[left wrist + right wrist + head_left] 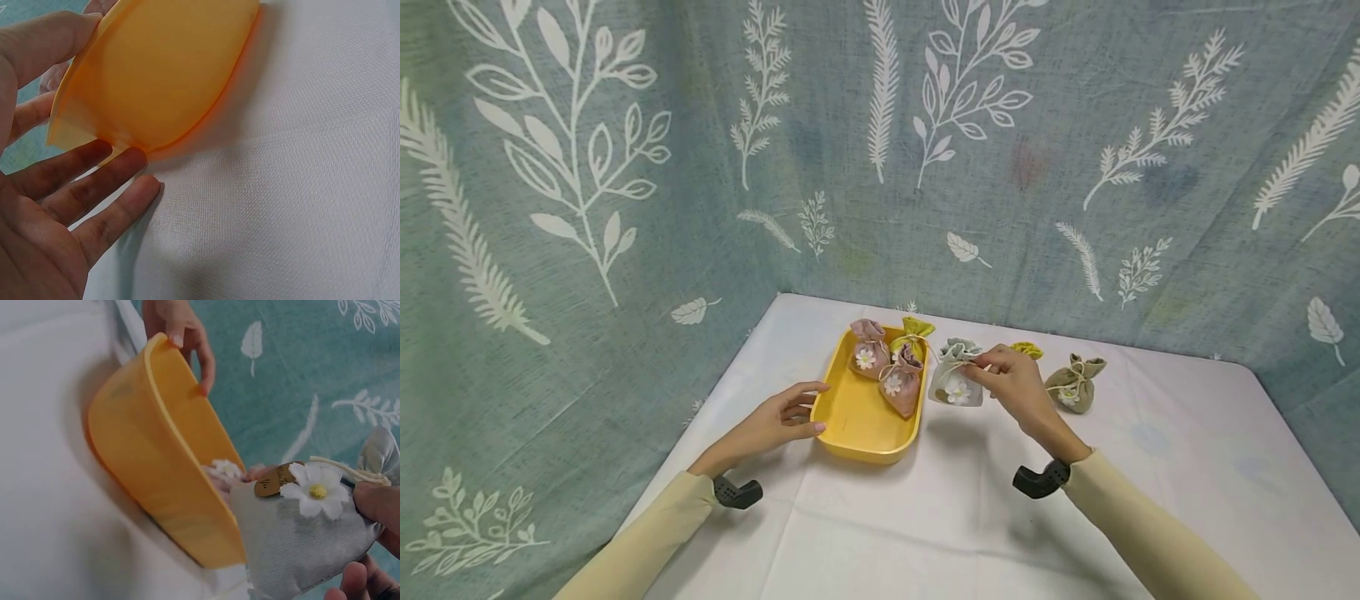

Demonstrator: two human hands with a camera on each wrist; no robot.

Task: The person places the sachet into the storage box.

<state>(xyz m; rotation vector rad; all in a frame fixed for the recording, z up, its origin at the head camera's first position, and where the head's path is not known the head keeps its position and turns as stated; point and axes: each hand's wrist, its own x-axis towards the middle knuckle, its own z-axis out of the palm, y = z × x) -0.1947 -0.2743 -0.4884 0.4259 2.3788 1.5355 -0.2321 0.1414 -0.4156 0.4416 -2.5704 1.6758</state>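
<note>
A small grey drawstring pouch (957, 385) with a white flower hangs above the table, just right of the yellow tray (857, 456). My right hand (1017, 385) pinches it near its tied neck. In the right wrist view the thumb lies over the cord, and the pouch (284, 550) shows a brown tag beside its flower. At the tray's left side my left hand (792, 415) touches the rim, its fingers spread and fairly straight. Two pink pouches (901, 392) and a yellow-green pouch (912, 329) lie inside the tray, towards its far end.
Right of the tray, an olive-brown pouch (1072, 385) lies on the white-covered table (880, 533). Another yellow pouch (1028, 350) is mostly hidden behind my right hand. A blue-green leaf-patterned curtain (850, 125) borders the table at the back and sides.
</note>
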